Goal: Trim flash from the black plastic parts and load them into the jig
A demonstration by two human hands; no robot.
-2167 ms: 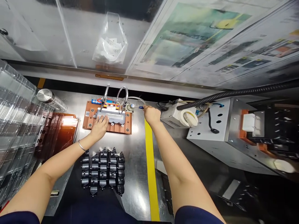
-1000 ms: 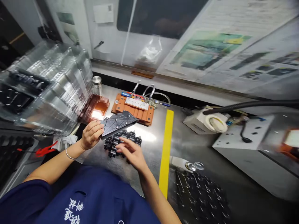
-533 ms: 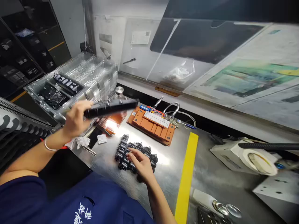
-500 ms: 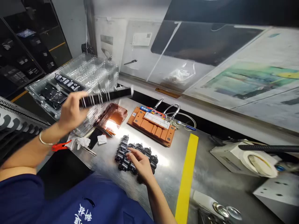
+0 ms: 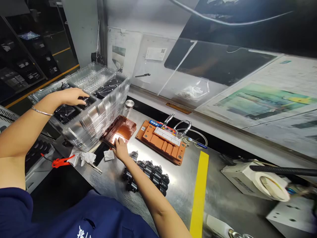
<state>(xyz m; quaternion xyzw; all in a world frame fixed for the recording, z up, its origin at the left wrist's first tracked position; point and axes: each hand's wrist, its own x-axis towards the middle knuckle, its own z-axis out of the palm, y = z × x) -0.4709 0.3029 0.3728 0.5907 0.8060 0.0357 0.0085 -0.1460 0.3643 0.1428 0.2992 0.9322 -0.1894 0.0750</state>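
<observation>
My left hand reaches over the stack of clear plastic trays, fingers bent around a black plastic part in one compartment; the grip is partly hidden. Further black parts lie in neighbouring compartments. My right hand is at the near edge of a shiny reddish-brown tray, thumb and fingers apart, no held thing visible. Below my right forearm, a group of black ribbed parts sits on the metal table, partly covered by the arm.
An orange-brown fixture with cables and a white strip stands mid-table. Yellow tape runs along the table at right, beside a white machine. Near the left edge lie red-handled pliers, white gloves and a jar.
My left hand has lowered the long black part from above the table into the trays. My right hand has left the black ribbed parts and moved up-left to the brown tray.
</observation>
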